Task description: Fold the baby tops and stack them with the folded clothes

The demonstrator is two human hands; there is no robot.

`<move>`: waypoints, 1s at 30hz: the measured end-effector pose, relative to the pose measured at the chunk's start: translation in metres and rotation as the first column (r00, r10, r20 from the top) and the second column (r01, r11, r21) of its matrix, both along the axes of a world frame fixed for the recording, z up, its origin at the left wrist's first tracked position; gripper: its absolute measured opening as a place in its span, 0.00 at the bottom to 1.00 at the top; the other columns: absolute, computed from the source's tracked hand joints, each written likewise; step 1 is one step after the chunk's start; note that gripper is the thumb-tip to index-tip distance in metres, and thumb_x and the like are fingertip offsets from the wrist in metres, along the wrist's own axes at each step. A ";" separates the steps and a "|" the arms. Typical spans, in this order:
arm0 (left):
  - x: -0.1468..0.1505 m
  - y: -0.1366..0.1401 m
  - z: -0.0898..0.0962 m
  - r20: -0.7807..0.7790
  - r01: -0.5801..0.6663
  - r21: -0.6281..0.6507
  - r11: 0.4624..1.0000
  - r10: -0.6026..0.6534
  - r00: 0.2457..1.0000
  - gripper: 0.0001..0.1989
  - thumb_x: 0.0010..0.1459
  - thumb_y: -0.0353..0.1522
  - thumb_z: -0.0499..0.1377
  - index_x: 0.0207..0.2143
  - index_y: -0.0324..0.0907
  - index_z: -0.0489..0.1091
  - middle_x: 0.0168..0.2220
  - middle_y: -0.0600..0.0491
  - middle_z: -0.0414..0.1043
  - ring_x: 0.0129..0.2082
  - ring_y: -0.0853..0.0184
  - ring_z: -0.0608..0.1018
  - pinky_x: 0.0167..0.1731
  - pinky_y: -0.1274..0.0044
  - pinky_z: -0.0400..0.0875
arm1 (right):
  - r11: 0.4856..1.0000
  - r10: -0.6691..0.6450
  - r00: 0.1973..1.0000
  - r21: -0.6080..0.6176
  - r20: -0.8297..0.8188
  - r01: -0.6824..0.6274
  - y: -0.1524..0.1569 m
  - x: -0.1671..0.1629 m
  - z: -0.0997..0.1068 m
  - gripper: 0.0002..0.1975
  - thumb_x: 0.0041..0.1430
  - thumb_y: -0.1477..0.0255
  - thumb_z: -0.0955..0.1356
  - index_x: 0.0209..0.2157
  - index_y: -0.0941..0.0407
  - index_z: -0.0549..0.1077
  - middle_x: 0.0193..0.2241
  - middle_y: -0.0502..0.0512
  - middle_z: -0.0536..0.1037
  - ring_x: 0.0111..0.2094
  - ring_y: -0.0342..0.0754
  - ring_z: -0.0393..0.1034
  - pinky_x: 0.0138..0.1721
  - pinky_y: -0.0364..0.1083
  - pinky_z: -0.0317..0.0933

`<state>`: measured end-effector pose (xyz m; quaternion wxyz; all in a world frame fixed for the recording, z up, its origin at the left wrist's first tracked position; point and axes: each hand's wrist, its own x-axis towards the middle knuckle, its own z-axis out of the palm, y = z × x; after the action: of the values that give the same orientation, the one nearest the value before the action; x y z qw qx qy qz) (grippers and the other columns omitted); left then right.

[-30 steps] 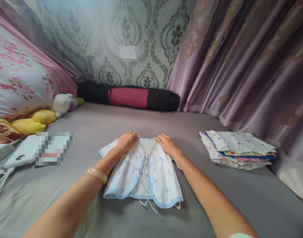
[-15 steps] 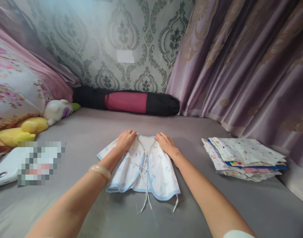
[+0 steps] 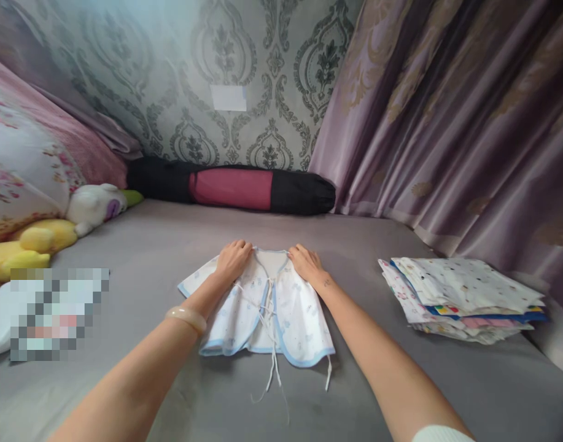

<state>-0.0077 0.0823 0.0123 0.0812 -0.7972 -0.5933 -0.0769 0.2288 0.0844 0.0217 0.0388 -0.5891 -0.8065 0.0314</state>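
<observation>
A small white baby shirt [image 3: 304, 322] with blue edging, a faint print and thin white tie strings [image 3: 272, 362] lies front up on the grey bed sheet. My left hand [image 3: 234, 260] pinches it at the left shoulder by the neckline, fingers closed on the fabric. At the opposite shoulder my right hand [image 3: 306, 261] grips the cloth in the same way. The left sleeve spreads out past my left wrist, while my right hand and forearm cover the right sleeve. The strings cross the front opening and trail below the hem.
To the right sits a stack of folded printed cloths [image 3: 469, 285]. A long black and red bag [image 3: 230, 189] lies along the wall. At left are a white plush toy [image 3: 96, 205], a yellow plush toy [image 3: 55, 236], a floral pillow [image 3: 23, 172] and a blurred-out flat item [image 3: 60, 316].
My view has shifted slightly, so the things at left sit farther left and the cloth stack a little farther right. Both hands keep the same hold on the shirt's shoulders.
</observation>
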 end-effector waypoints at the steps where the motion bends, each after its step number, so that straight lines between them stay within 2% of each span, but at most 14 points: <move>1: 0.001 0.000 0.000 -0.004 -0.002 -0.019 1.000 0.002 1.000 0.18 0.68 0.37 0.43 0.42 0.40 0.70 0.40 0.43 0.72 0.43 0.57 0.74 0.40 0.70 0.64 | 1.000 -0.005 1.000 -0.006 -0.006 0.005 0.000 0.000 -0.001 0.16 0.70 0.66 0.55 0.47 0.52 0.70 0.47 0.58 0.72 0.45 0.50 0.69 0.43 0.46 0.57; 6: 0.003 -0.002 0.002 0.009 -0.052 -0.106 0.993 0.054 0.999 0.18 0.67 0.36 0.41 0.44 0.39 0.68 0.41 0.43 0.74 0.43 0.56 0.76 0.40 0.69 0.64 | 0.999 -0.041 0.994 -0.008 -0.105 0.040 0.000 0.002 -0.002 0.15 0.69 0.65 0.57 0.48 0.52 0.71 0.47 0.58 0.73 0.46 0.50 0.69 0.43 0.45 0.57; 9: -0.003 -0.004 0.005 0.074 -0.119 -0.148 0.982 0.131 0.989 0.19 0.66 0.39 0.43 0.45 0.40 0.68 0.43 0.43 0.75 0.42 0.56 0.77 0.39 0.70 0.65 | 0.996 -0.086 0.972 -0.046 -0.219 0.078 0.001 0.010 -0.002 0.16 0.66 0.62 0.60 0.47 0.54 0.72 0.46 0.59 0.75 0.47 0.51 0.69 0.43 0.44 0.57; 13: -0.028 -0.003 0.013 0.199 -0.205 -0.264 0.942 0.261 0.945 0.25 0.61 0.49 0.44 0.43 0.42 0.69 0.42 0.43 0.76 0.41 0.54 0.77 0.34 0.72 0.64 | 0.977 -0.188 0.903 -0.166 -0.387 0.132 0.000 0.031 0.000 0.18 0.65 0.60 0.60 0.37 0.57 0.75 0.37 0.58 0.77 0.40 0.51 0.69 0.38 0.43 0.56; 16: -0.053 -0.005 0.018 0.334 -0.169 -0.346 0.923 0.289 0.897 0.27 0.58 0.52 0.45 0.35 0.42 0.71 0.33 0.48 0.75 0.36 0.60 0.75 0.30 0.76 0.62 | 0.967 -0.225 0.872 -0.214 -0.436 0.142 -0.008 0.051 0.002 0.22 0.65 0.58 0.58 0.27 0.59 0.72 0.27 0.54 0.75 0.33 0.48 0.68 0.33 0.42 0.55; 18: -0.067 -0.011 0.020 0.439 -0.103 -0.373 0.922 0.274 0.856 0.27 0.56 0.53 0.45 0.27 0.41 0.69 0.24 0.53 0.69 0.29 0.64 0.72 0.27 0.78 0.60 | 0.956 -0.250 0.846 -0.258 -0.471 0.140 -0.017 0.064 0.004 0.25 0.65 0.57 0.56 0.24 0.58 0.70 0.23 0.52 0.72 0.29 0.46 0.66 0.30 0.41 0.55; 20: -0.077 -0.020 0.021 0.536 -0.057 -0.407 0.912 0.288 0.794 0.28 0.52 0.56 0.46 0.23 0.41 0.67 0.20 0.56 0.63 0.25 0.67 0.68 0.24 0.78 0.57 | 0.943 -0.277 0.822 -0.306 -0.498 0.132 -0.027 0.074 0.007 0.25 0.64 0.57 0.56 0.23 0.58 0.70 0.20 0.50 0.70 0.26 0.45 0.64 0.27 0.41 0.54; 23: -0.088 -0.036 0.023 0.601 -0.042 -0.462 0.886 0.347 0.720 0.31 0.45 0.60 0.49 0.25 0.40 0.69 0.19 0.58 0.61 0.23 0.69 0.64 0.22 0.78 0.55 | 0.927 -0.299 0.805 -0.356 -0.513 0.117 -0.042 0.090 0.013 0.22 0.61 0.57 0.61 0.23 0.59 0.70 0.18 0.48 0.68 0.23 0.42 0.60 0.24 0.41 0.52; 26: -0.100 -0.050 0.025 0.602 -0.054 -0.497 0.866 0.388 0.698 0.33 0.39 0.60 0.54 0.28 0.39 0.72 0.21 0.57 0.65 0.24 0.68 0.66 0.23 0.78 0.56 | 0.892 -0.330 0.791 -0.444 -0.515 0.083 -0.053 0.107 0.018 0.18 0.54 0.57 0.67 0.27 0.60 0.73 0.19 0.47 0.68 0.22 0.40 0.58 0.22 0.40 0.50; 30: -0.117 -0.066 0.029 0.614 -0.066 -0.512 0.856 0.419 0.669 0.30 0.36 0.56 0.60 0.30 0.38 0.74 0.24 0.54 0.70 0.28 0.65 0.69 0.26 0.78 0.58 | 0.832 -0.386 0.787 -0.550 -0.481 0.071 -0.064 0.128 0.019 0.18 0.47 0.58 0.71 0.31 0.60 0.75 0.19 0.47 0.68 0.21 0.40 0.58 0.21 0.39 0.50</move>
<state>-0.1248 0.0161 0.0414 -0.3283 -0.6127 -0.6826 -0.2254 0.3567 0.0207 0.0407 0.1281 -0.6373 -0.6388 0.4116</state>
